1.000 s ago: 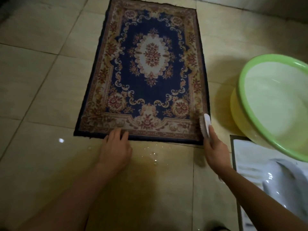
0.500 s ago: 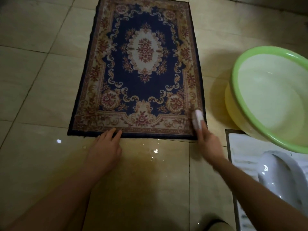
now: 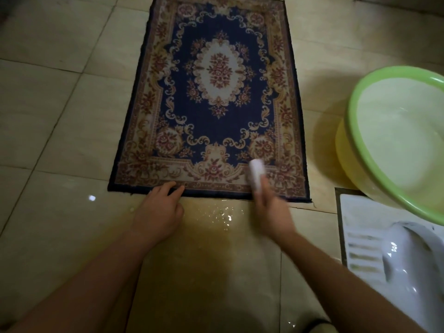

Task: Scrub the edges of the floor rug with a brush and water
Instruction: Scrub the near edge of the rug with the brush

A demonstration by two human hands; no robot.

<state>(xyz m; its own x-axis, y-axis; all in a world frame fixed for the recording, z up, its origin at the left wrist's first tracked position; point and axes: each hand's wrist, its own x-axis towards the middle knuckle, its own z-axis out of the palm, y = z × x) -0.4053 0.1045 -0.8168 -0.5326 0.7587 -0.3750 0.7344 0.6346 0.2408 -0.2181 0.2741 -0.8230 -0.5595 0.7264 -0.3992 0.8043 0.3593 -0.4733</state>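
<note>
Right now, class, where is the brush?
In the head view, the white brush lies on the near border of the rug, right of centre, held by the right hand, with the green-rimmed basin further right.

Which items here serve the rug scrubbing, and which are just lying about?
In use: floor rug; white brush, gripped by right hand; left hand pressing the rug's near edge; green-rimmed basin, probably for water.
Lying about: squat toilet; splashed water on tiles.
</note>
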